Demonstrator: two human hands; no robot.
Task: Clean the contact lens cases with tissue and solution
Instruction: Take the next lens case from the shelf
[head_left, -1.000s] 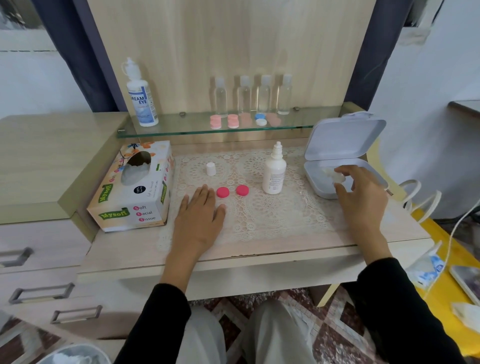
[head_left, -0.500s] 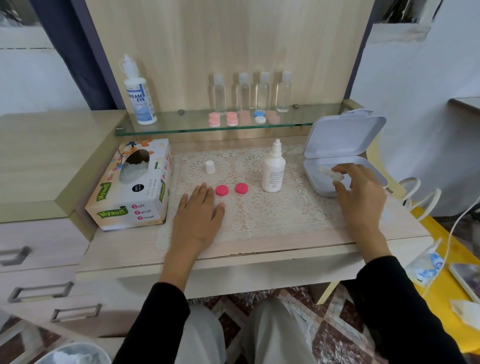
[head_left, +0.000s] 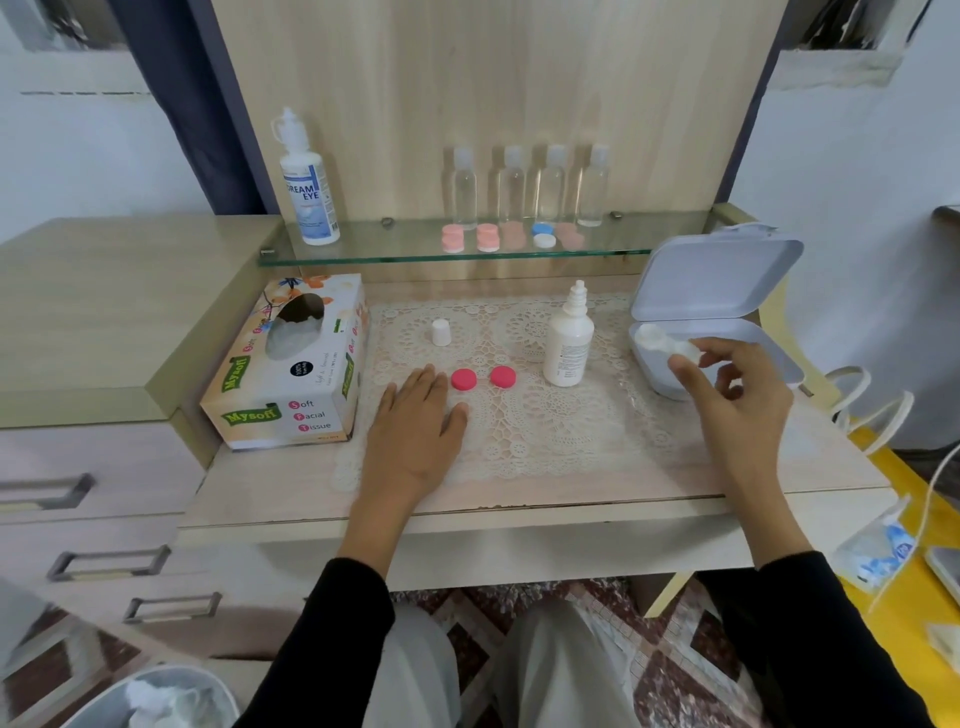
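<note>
Left hand (head_left: 415, 426) flat on desk (head_left: 571, 493) near front edge, fingers together. Right hand (head_left: 737, 400) raised, fingertips pinching white lens case (head_left: 670, 347) over open box (head_left: 727, 332).

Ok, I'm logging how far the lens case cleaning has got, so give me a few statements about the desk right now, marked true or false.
1. The right hand pinches a white lens case over the open box. True.
2. The small white bottle has its cap on. False: its nozzle is bare, and the cap stands apart on the lace mat.
3. The left hand holds a tissue. False: it lies flat on the lace mat and holds nothing.
4. Two pink caps lie on the lace mat between the left hand and the small white bottle. True.
</note>
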